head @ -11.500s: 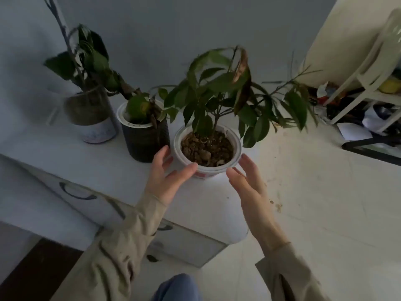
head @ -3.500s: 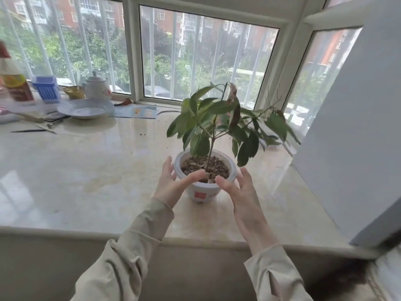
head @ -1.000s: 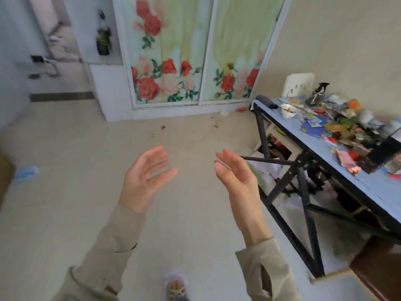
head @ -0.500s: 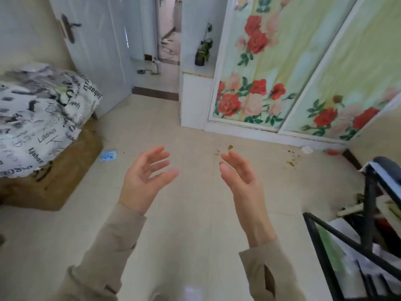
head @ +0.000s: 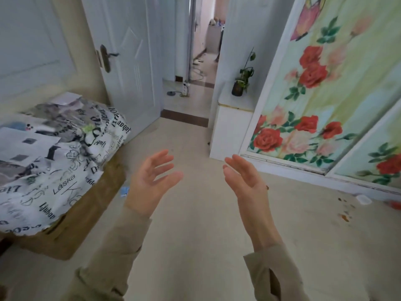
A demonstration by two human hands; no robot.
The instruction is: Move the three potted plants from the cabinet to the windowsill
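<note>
Potted plant (head: 238, 89), a dark pot w/ a thin tall stem and a few green leaves, stands on top of the white cabinet (head: 230, 124) at the far side of the room, upper centre-right of the view. Leaves bunch low by the pot rim. Whether a 2nd pot sits behind it can't be told at this size. The cabinet sits btwn the open doorway on its left and the floral sliding doors (head: 325, 94) on its right, right against their frame.

Both hands are well apart from the plant, raised in mid-air over the pale floor (head: 206, 235). Left hand (head: 152, 181): fingers spread and loosely bent, thumb out, palm turned inward, holding nothing. Right hand (head: 245, 181): fingers nearly straight and close together, palm facing the left hand, also empty. There is a clear gap btwn the two, and neither touches anything. Beige sleeves (head: 112, 257) cover both forearms.

Left of the hands is a bed cover (head: 54, 153), white w/ black lettering, draped over a brown base (head: 86, 213). A small blue scrap (head: 124, 190) lies on the floor, just left of the left hand in the view. A white door (head: 130, 72) w/ a dark handle (head: 106, 57) stands open behind the bed. Through the doorway is a hallway (head: 201, 61) w/ cables on its floor. On the right-side floor are brown specks (head: 345, 217) and a small white lid (head: 364, 199), near the sliding-door track.
</note>
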